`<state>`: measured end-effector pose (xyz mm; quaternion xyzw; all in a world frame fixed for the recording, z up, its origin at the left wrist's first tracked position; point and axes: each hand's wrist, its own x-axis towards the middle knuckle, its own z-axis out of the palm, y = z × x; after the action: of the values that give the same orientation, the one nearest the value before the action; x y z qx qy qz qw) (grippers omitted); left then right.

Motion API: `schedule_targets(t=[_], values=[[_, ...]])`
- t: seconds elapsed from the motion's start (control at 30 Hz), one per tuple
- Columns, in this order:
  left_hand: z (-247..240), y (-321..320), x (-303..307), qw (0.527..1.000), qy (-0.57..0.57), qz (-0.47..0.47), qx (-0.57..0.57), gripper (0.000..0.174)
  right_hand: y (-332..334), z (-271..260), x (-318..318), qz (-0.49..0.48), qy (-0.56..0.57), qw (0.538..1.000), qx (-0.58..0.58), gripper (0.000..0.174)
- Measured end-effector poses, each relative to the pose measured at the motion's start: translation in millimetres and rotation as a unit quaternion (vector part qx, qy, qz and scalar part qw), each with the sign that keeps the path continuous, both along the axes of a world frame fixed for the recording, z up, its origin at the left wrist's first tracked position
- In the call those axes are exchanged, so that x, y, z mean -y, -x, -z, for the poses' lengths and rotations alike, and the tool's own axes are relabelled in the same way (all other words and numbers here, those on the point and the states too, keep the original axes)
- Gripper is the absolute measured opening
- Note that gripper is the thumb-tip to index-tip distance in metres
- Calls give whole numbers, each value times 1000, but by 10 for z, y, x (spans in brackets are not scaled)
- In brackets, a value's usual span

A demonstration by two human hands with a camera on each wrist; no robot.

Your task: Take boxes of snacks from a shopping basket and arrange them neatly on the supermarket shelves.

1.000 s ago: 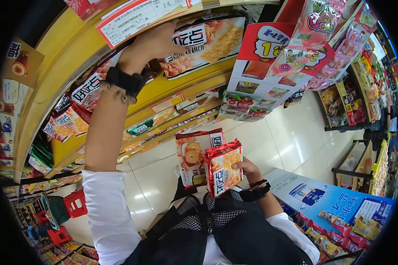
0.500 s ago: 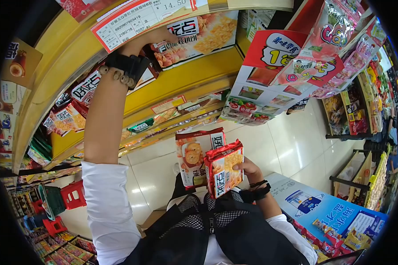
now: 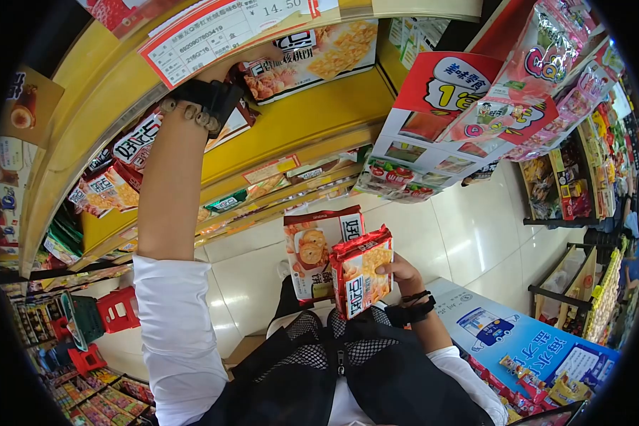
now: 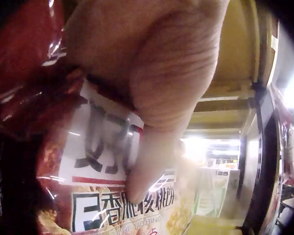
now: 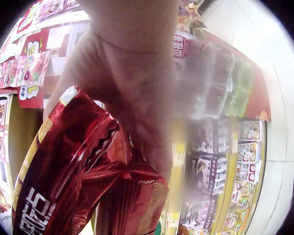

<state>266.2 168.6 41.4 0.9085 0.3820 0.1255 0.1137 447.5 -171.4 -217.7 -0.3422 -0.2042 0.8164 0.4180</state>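
My left hand (image 4: pixel 159 83) reaches deep onto a yellow shelf (image 3: pixel 305 128), largely hidden in the head view behind the price label and shelf front. It grips a wide white-and-red walnut biscuit pack (image 3: pixel 334 57), with the thumb across the printed front in the left wrist view. The other fingers are hidden. At chest height, my right hand (image 3: pixel 403 273) holds a red-edged biscuit pack (image 3: pixel 366 280), thumb on its front. Behind this is a second biscuit pack (image 3: pixel 309 259) with round biscuits pictured, overlapped by the first.
Above the left wrist hangs a price label (image 3: pixel 227 32). More red biscuit packs (image 3: pixel 138 142) stand left of the forearm. To the right juts a cardboard snack display (image 3: pixel 433 135). Lower right is a blue sign (image 3: pixel 490 319); tiled floor (image 3: pixel 405 227) lies below.
My left hand and the walnut biscuit pack have moved farther back on the shelf, leaving more yellow shelf showing in front. The right hand keeps its two packs almost still.
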Motion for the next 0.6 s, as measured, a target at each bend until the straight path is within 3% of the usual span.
schedule_targets(t=[0.17,0.2,0.23,0.33,0.47,0.53,0.6], values=[[-1,-223,290,999,16,15,35,51,-26,-5,10,3,-1,1000,4,63],[-20,-273,100,999,19,16,41,50,-12,22,32,0,-2,1000,4,63],[-28,-1,359,999,16,-3,46,50,6,79,4,-25,1,1000,-7,63],[-58,-173,265,997,16,-31,62,48,-8,121,52,-51,-2,999,-15,63],[-57,-92,665,993,29,-59,94,46,-29,139,146,-55,24,998,-13,61],[169,-97,973,958,-255,-38,122,33,-8,147,209,-12,30,999,-5,61],[88,-70,1480,939,-113,58,319,31,-37,140,189,-18,28,999,-5,61]])
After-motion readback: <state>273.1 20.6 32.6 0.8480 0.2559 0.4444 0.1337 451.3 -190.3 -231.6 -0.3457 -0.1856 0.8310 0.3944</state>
